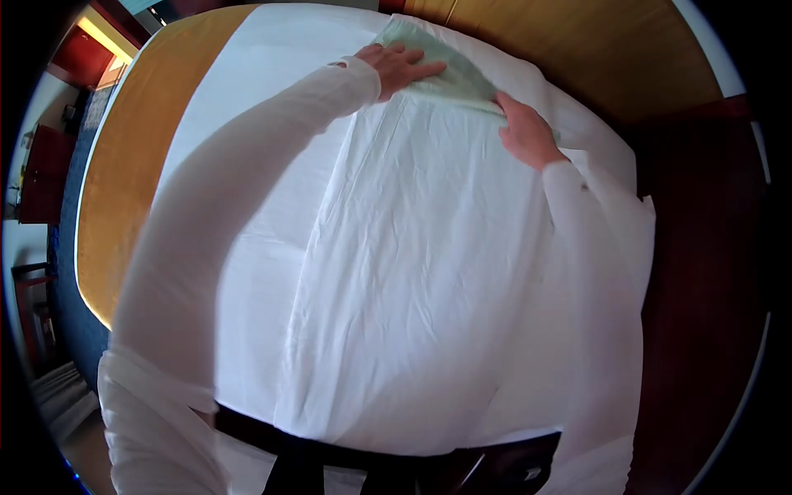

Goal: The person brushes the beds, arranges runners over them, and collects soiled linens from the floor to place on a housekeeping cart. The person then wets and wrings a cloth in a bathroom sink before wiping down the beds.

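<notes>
A long, creased white cloth lies over the white bed sheet, running from near my body to the far side. At its far end is a pale green cloth, lying flat. My left hand rests palm down on the green cloth's left part with its fingers spread. My right hand is at the green cloth's right edge, thumb on top and fingers curled under and mostly hidden, gripping that edge.
A gold-brown band of cloth crosses the bed at the left. Beyond the far edge stands a wooden panel. Dark red surfaces border the bed on the right. Blue carpet and dark red furniture show at far left.
</notes>
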`<state>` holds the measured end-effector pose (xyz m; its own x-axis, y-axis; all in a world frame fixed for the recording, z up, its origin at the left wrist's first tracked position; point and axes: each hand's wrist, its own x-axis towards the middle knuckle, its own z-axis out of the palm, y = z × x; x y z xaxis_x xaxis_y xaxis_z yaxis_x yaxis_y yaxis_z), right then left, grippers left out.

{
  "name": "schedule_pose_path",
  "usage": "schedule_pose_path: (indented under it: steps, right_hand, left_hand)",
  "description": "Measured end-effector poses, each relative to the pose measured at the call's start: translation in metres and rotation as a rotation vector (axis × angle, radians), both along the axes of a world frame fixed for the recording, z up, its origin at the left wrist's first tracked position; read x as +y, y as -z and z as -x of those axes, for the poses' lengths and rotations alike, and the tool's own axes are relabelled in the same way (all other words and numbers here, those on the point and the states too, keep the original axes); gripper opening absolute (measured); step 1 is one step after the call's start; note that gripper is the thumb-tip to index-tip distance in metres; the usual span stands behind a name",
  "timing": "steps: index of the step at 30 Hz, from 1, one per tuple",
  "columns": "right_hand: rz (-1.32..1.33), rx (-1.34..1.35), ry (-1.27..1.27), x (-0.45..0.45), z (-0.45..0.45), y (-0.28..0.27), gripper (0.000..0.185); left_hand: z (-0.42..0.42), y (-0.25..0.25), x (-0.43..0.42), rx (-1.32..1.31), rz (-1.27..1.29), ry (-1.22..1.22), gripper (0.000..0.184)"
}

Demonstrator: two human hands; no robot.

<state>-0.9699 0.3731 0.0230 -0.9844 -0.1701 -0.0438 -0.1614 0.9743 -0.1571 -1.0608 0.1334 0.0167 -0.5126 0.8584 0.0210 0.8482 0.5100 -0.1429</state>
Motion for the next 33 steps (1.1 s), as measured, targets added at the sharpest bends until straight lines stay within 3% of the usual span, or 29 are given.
schedule_pose_path:
  steps: [2,4,5,7,9,12,15,16,18,20,21,22,23,24,26,27,28,29,30,31,33]
  right_hand:
    - [0.175,0.142,0.039,0.012,0.026,0.063,0.055]
    - [0.031,-0.046,0.057,-0.009,0.016,0.109,0.067]
    - [0.019,-0.149,0.092,-0.031,-0.009,0.124,0.07]
    - [-0.035,-0.001,0.134,-0.073,-0.073,0.134,0.067]
    - [0.039,-0.04,0.064,-0.1,-0.145,0.124,0.049]
    - [0.078,-0.13,-0.014,-0.155,-0.279,0.096,0.046]
    - [0.191,-0.532,-0.201,-0.182,-0.385,0.045,0.043]
    - [0.436,-0.572,-0.273,-0.18,-0.421,0.049,0.044]
    - [0.683,-0.611,-0.32,-0.168,-0.436,0.038,0.044]
    - [0.928,-1.222,-0.291,-0.143,-0.434,0.028,0.042]
    - [1.042,-0.897,-0.307,-0.12,-0.418,0.019,0.04]
    - [0.904,-1.052,-0.327,-0.094,-0.398,0.01,0.043]
    - [0.879,-0.935,-0.316,-0.068,-0.379,0.002,0.043]
    - [0.825,-0.741,-0.22,-0.039,-0.34,-0.027,0.041]
    - [0.387,-0.632,-0.152,0.009,-0.267,-0.057,0.036]
    - [0.221,-0.606,-0.121,0.031,-0.232,-0.06,0.045]
    - [0.102,-0.515,-0.04,0.051,-0.199,-0.054,0.048]
    - [-0.013,-0.639,0.067,0.059,-0.154,-0.057,0.05]
    - [0.144,-0.342,-0.046,0.091,-0.133,-0.012,0.053]
    - [0.074,-0.306,-0.001,0.1,-0.109,0.008,0.06]
    - [0.043,-0.298,0.168,0.104,-0.087,0.044,0.069]
  left_hand:
    - [0.016,0.046,0.012,0.04,0.032,-0.118,0.063]
    - [0.007,0.12,-0.018,0.034,0.051,-0.081,0.078]
    - [-0.018,0.111,-0.029,-0.131,0.138,-0.141,0.081]
    - [-0.066,0.126,-0.061,-0.088,-0.112,-0.099,0.086]
    - [-0.143,0.116,-0.099,-0.02,-0.079,-0.091,0.06]
    - [-0.29,0.071,-0.146,-0.234,0.069,-0.145,0.05]
    - [-0.405,0.018,-0.186,-0.681,0.301,-0.094,0.047]
    - [-0.428,0.005,-0.2,-1.002,0.336,-0.111,0.045]
    - [-0.43,-0.014,-0.19,-1.497,0.697,-0.007,0.041]
    - [-0.409,-0.019,-0.165,-1.541,0.69,0.068,0.039]
    - [-0.391,-0.023,-0.149,-1.583,0.68,0.129,0.037]
    - [-0.367,-0.028,-0.133,-1.57,0.477,0.114,0.034]
    - [-0.329,-0.035,-0.102,-1.52,0.567,0.204,0.033]
    - [-0.299,-0.031,-0.088,-1.468,0.294,0.225,0.032]
    - [-0.236,-0.025,-0.038,-1.069,-0.085,0.247,0.031]
    - [-0.201,-0.013,-0.01,-0.813,-0.067,0.347,0.037]
    - [-0.167,-0.001,0.017,-0.682,-0.025,0.29,0.044]
    - [-0.131,0.027,0.044,-0.542,-0.097,0.287,0.052]
    - [-0.108,0.027,0.072,-0.435,-0.034,0.152,0.055]
    - [-0.089,0.034,0.097,-0.347,0.014,0.082,0.072]
    - [-0.068,0.079,0.121,-0.096,0.037,0.011,0.071]
